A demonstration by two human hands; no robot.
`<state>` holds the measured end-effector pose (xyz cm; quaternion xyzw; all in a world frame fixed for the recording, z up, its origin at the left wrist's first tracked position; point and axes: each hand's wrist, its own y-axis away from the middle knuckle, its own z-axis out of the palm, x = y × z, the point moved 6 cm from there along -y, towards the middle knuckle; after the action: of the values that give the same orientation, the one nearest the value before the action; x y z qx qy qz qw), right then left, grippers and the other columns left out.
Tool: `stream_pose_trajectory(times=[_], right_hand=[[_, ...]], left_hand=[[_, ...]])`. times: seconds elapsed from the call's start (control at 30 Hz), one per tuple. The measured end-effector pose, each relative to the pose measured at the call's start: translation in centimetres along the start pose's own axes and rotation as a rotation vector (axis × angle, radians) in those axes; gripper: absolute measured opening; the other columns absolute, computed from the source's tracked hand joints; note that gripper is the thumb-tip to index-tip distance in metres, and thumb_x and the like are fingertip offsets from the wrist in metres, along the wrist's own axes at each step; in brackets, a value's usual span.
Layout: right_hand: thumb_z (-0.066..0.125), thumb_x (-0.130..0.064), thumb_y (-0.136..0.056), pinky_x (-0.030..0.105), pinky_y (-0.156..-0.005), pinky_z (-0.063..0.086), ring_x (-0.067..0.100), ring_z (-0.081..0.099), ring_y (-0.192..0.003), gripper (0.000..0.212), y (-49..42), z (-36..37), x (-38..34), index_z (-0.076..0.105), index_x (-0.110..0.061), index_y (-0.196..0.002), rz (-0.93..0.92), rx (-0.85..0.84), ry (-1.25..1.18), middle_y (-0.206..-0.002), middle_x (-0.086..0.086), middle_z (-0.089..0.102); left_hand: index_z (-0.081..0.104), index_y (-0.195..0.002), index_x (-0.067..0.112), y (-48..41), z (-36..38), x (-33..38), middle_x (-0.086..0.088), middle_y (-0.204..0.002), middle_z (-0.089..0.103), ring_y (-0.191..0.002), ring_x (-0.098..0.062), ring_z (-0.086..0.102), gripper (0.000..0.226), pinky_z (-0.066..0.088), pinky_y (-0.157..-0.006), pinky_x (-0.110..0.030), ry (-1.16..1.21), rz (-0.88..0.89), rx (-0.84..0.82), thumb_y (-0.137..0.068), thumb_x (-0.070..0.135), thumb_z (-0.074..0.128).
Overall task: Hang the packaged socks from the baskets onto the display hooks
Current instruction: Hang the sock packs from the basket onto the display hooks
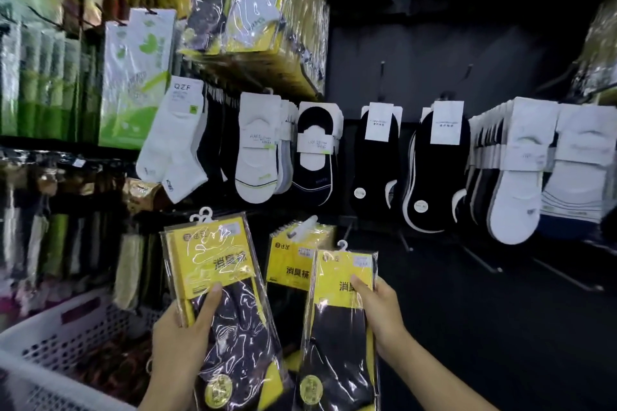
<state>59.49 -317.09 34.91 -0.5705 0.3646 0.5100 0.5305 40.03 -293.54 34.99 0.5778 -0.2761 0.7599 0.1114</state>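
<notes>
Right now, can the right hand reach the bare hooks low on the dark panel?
Probably yes: the right hand, gripping a yellow sock pack, is just left of the bare hooks, with nothing hanging between them.

In my left hand (180, 344) I hold a small stack of clear plastic sock packets with yellow card headers and dark socks (220, 297), top tilted leftward, white hanger tabs up, my thumb across the front. My right hand (380, 317) pinches a single matching yellow-and-black sock packet (337, 320) by its right edge, nearly upright. Between and behind them, more of the same yellow-headed packets (288, 265) hang on a white-tipped display hook (304, 223). Bare black metal display pegs (480, 259) stick out at lower right. A white perforated plastic basket (66, 327) sits at lower left.
</notes>
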Motion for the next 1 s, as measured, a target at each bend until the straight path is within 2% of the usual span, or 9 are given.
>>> stream_pose_trajectory(times=[0.17, 0.27, 0.37, 0.47, 0.57, 0.73, 0.87, 0.93, 1.0], right_hand=[[0.058, -0.019, -0.094, 0.031, -0.079, 0.053, 0.018, 0.068, -0.09, 0.009, -2.5, -0.1, 0.8, 0.067, -0.019, -0.09, -0.026, 0.054, 0.066, -0.093, 0.002, 0.072], [0.058, -0.022, -0.094, 0.021, -0.068, 0.045, 0.01, 0.063, -0.086, 0.009, -5.1, -0.4, 1.3, 0.065, -0.017, -0.092, -0.047, 0.116, 0.112, -0.092, -0.004, 0.068], [0.058, -0.023, -0.094, 0.032, -0.086, 0.046, 0.025, 0.06, -0.106, 0.026, -7.5, -1.5, 2.9, 0.059, -0.005, -0.113, 0.01, 0.234, 0.097, -0.106, 0.003, 0.063], [0.058, -0.026, -0.094, 0.042, -0.104, 0.042, 0.029, 0.053, -0.121, 0.043, -8.8, -2.3, 4.0, 0.052, -0.004, -0.13, 0.016, 0.228, 0.09, -0.132, 0.01, 0.055], [0.057, -0.025, -0.094, 0.031, -0.091, 0.045, 0.019, 0.059, -0.103, 0.025, -9.3, -2.4, 3.9, 0.059, -0.012, -0.115, -0.08, 0.163, 0.121, -0.117, 0.004, 0.064], [0.057, -0.02, -0.094, 0.01, -0.064, 0.049, 0.003, 0.063, -0.09, 0.011, -9.7, -1.8, 2.6, 0.062, -0.019, -0.105, -0.202, 0.113, 0.161, -0.096, -0.009, 0.067], [0.056, -0.019, -0.095, 0.021, -0.072, 0.049, 0.011, 0.063, -0.086, 0.011, -11.6, -1.4, 1.9, 0.062, -0.014, -0.103, -0.183, 0.107, 0.242, -0.096, -0.001, 0.066], [0.056, -0.02, -0.095, 0.029, -0.079, 0.05, 0.019, 0.063, -0.09, 0.015, -12.8, -1.5, 2.1, 0.061, -0.009, -0.105, -0.186, 0.109, 0.29, -0.099, 0.005, 0.066], [0.056, -0.02, -0.095, 0.026, -0.077, 0.051, 0.018, 0.063, -0.088, 0.014, -13.8, -1.7, 2.3, 0.061, -0.01, -0.103, -0.198, 0.107, 0.31, -0.1, 0.008, 0.066]], left_hand=[[0.048, -0.064, 0.02, -0.6, 0.1, -0.5, 0.003, -0.061, 0.044, -0.054, -0.012, 0.036, 0.039, 0.029, -0.052, -0.027, -0.035, -0.026, -0.011, -0.074, 0.053, 0.066], [0.035, -0.059, 0.011, -0.9, 0.0, -0.7, 0.011, -0.044, 0.032, -0.046, -0.012, 0.028, 0.056, 0.025, -0.046, -0.025, -0.037, -0.025, 0.014, -0.068, 0.057, 0.065], [0.057, -0.085, -0.005, -1.5, 0.3, -1.8, -0.005, -0.067, 0.046, -0.056, -0.014, 0.037, 0.071, 0.029, -0.05, -0.025, -0.053, -0.035, -0.011, -0.064, 0.062, 0.063], [0.06, -0.087, 0.004, -1.6, 0.6, -2.3, -0.008, -0.073, 0.046, -0.062, -0.017, 0.039, 0.073, 0.029, -0.055, -0.028, -0.09, -0.049, -0.014, -0.055, 0.071, 0.059], [0.053, -0.083, 0.017, -1.6, 1.0, -2.3, -0.009, -0.078, 0.051, -0.068, -0.017, 0.043, 0.063, 0.03, -0.056, -0.025, -0.083, -0.042, -0.016, -0.052, 0.071, 0.059], [0.051, -0.073, -0.001, -2.2, 1.3, -2.7, -0.011, -0.065, 0.042, -0.06, -0.019, 0.038, 0.071, 0.027, -0.055, -0.031, -0.102, -0.021, -0.006, -0.057, 0.068, 0.061], [0.052, -0.074, 0.003, -2.7, 1.7, -2.4, -0.009, -0.066, 0.043, -0.058, -0.017, 0.036, 0.06, 0.028, -0.053, -0.028, -0.065, 0.013, -0.013, -0.064, 0.061, 0.063], [0.041, -0.063, 0.005, -3.2, 1.7, -2.6, -0.002, -0.054, 0.037, -0.053, -0.016, 0.032, 0.059, 0.025, -0.052, -0.028, -0.07, 0.036, 0.017, -0.064, 0.058, 0.065], [0.039, -0.058, 0.001, -4.1, 1.7, -3.0, 0.001, -0.048, 0.035, -0.05, -0.017, 0.031, 0.063, 0.025, -0.051, -0.028, -0.078, 0.056, 0.047, -0.064, 0.058, 0.067]])
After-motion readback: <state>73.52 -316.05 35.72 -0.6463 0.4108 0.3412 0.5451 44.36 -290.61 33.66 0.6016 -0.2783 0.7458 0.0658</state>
